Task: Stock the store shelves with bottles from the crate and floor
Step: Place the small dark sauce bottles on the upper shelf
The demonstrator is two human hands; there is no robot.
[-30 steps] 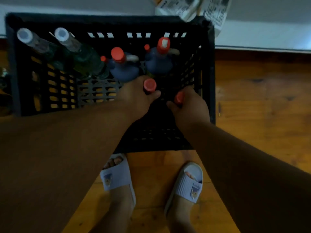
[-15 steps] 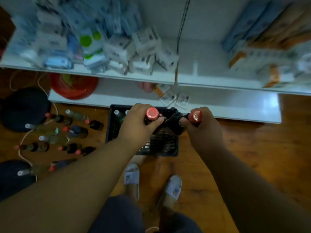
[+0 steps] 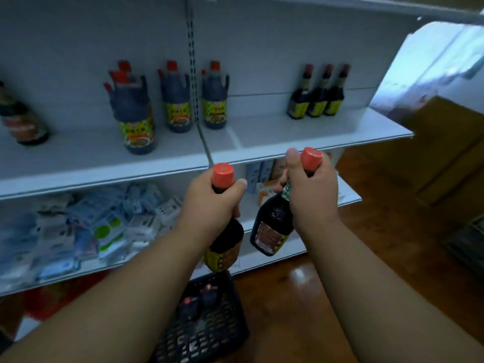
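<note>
My left hand [image 3: 209, 203] grips the neck of a dark sauce bottle [image 3: 225, 244] with a red cap and yellow label. My right hand [image 3: 311, 189] grips the neck of a second dark red-capped bottle [image 3: 273, 226], tilted to the left. Both hang just below the front edge of the white upper shelf [image 3: 301, 132]. The black crate [image 3: 209, 320] stands on the floor beneath my arms, with a few bottles still inside. On the shelf stand three slim dark bottles [image 3: 315, 96] at the right and several blue handled bottles [image 3: 180, 100] in the middle.
A lower shelf [image 3: 78, 231] carries packets and small boxes. A dark bottle [image 3: 21, 119] stands at the upper shelf's far left. Cardboard boxes [image 3: 442, 158] sit on the wooden floor to the right, beside the shelf's end.
Both hands have lifted a bottle each out of the crate and raised them to the upper shelf's edge. The view has swung up from the crate to the shelves.
</note>
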